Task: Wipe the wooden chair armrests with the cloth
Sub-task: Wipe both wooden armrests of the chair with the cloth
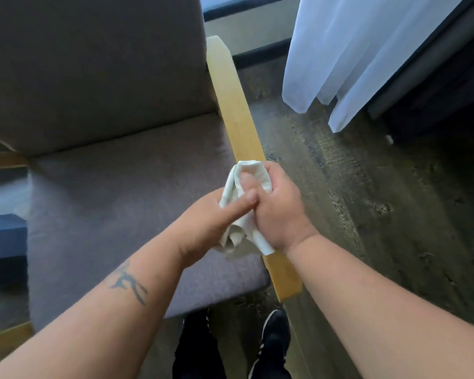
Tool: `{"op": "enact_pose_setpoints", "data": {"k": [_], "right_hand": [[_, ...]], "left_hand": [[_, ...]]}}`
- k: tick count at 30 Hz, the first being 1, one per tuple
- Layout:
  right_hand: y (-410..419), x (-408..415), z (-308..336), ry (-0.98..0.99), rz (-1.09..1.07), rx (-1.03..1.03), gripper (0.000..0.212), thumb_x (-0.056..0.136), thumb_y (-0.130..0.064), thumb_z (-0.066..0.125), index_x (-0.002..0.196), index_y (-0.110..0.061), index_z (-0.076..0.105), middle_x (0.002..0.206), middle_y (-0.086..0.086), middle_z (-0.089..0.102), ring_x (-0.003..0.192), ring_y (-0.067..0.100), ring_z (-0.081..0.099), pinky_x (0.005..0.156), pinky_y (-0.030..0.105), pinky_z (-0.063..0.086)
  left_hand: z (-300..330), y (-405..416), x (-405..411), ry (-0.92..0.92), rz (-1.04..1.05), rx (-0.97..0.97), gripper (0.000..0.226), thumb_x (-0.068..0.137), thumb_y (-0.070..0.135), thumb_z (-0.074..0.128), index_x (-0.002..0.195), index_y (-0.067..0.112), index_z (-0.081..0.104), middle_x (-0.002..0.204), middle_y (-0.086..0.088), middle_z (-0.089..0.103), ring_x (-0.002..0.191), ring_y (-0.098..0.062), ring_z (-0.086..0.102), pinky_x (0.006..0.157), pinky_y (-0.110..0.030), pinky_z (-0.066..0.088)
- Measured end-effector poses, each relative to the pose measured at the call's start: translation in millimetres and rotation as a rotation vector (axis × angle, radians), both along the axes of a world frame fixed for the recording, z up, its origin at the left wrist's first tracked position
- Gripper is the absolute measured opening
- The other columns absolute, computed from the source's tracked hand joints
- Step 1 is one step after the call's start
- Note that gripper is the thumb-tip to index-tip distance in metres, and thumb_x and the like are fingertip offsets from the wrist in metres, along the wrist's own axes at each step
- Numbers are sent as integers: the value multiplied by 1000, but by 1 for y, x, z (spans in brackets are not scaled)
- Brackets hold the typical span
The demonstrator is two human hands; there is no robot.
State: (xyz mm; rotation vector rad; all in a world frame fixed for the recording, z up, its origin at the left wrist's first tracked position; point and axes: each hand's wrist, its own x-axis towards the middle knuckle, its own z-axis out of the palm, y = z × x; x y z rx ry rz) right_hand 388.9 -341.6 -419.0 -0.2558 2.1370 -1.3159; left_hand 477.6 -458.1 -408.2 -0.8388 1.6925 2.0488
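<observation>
A light wooden armrest (237, 110) runs along the right side of a grey upholstered chair (115, 187), from the backrest toward me. A crumpled white cloth (234, 187) is bunched over the armrest's middle. My right hand (281, 212) grips the cloth from the right, thumb pressed into its top. My left hand (205, 228) holds the cloth's lower left part, thumb laid across it. Both hands meet above the armrest and hide that stretch of wood. The chair's left armrest (3, 160) shows only as a sliver at the left edge.
White sheer curtains (353, 58) hang at the upper right over dark wood-look flooring (367, 214). A dark window frame and wall stand behind the chair. My black shoes (274, 340) are on the floor below the armrest's near end. A blue object (3, 236) sits at the left edge.
</observation>
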Motion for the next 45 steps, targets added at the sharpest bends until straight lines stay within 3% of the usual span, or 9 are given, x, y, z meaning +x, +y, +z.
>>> {"op": "enact_pose_setpoints", "data": {"k": [5, 11, 18, 20, 24, 30, 35, 39, 45], "right_hand": [[-30, 17, -29, 171, 287, 116, 24, 101, -32, 51, 115, -28, 70, 113, -8, 73, 106, 13, 63, 97, 35, 49], [-117, 77, -74, 268, 792, 321, 33, 103, -31, 45, 132, -29, 61, 130, -6, 65, 122, 17, 58, 102, 33, 45], [-326, 155, -138, 436, 970, 297, 46, 95, -26, 52, 141, -20, 49, 148, 8, 45, 138, 31, 41, 114, 43, 34], [-374, 174, -156, 364, 956, 347, 55, 97, -30, 52, 148, -16, 39, 156, 11, 36, 146, 31, 30, 120, 47, 25], [-410, 194, -199, 633, 972, 443, 74, 93, -61, 27, 159, -31, 9, 170, 2, 0, 155, 25, -10, 123, 53, -11], [-401, 195, -218, 811, 884, 379, 73, 89, -60, 43, 152, -23, 37, 164, 9, 29, 153, 31, 19, 122, 58, 9], [-403, 196, -223, 840, 872, 369, 75, 86, -58, 46, 151, -19, 40, 162, 13, 33, 151, 36, 23, 121, 61, 12], [-403, 197, -227, 854, 874, 379, 77, 86, -58, 44, 152, -19, 33, 162, 13, 31, 152, 36, 20, 122, 61, 9], [-401, 196, -230, 844, 882, 370, 81, 82, -59, 43, 153, -19, 34, 164, 13, 26, 153, 36, 16, 123, 58, 3]], "left_hand": [[-18, -44, 48, -203, 172, -73, 23, 81, 24, 77, 103, 14, 75, 102, -15, 80, 99, -37, 75, 93, -59, 58], [-40, -112, 146, -341, 516, -260, 30, 71, 28, 64, 101, 28, 68, 101, -7, 76, 79, -17, 69, 65, -31, 50], [-44, -218, 208, -213, 725, -743, 23, 83, 19, 69, 97, 28, 54, 83, 7, 65, 74, -8, 62, 62, -29, 47], [-38, -253, 208, -114, 704, -824, 33, 83, 14, 69, 107, 31, 54, 88, 10, 66, 83, -3, 63, 65, -19, 49], [-21, -334, 202, 110, 709, -1027, 55, 83, 13, 69, 128, 39, 51, 103, 32, 64, 99, 19, 58, 81, 1, 41], [-18, -443, 212, 255, 512, -1284, 50, 86, 7, 62, 133, 22, 63, 119, 8, 72, 112, -10, 67, 98, -37, 54], [-62, -472, 224, 56, -32, -1118, 46, 79, 39, 64, 124, 39, 67, 151, 5, 50, 153, -18, 24, 125, -51, 21], [-72, -464, 226, 55, -1, -1041, 31, 91, 50, 58, 118, 39, 69, 160, 16, 36, 156, -6, 1, 117, -13, -6], [-77, -412, 270, 61, 31, -1024, 36, 90, 55, 49, 111, 36, 71, 160, 20, 36, 156, -2, 1, 119, -14, -2]]}}
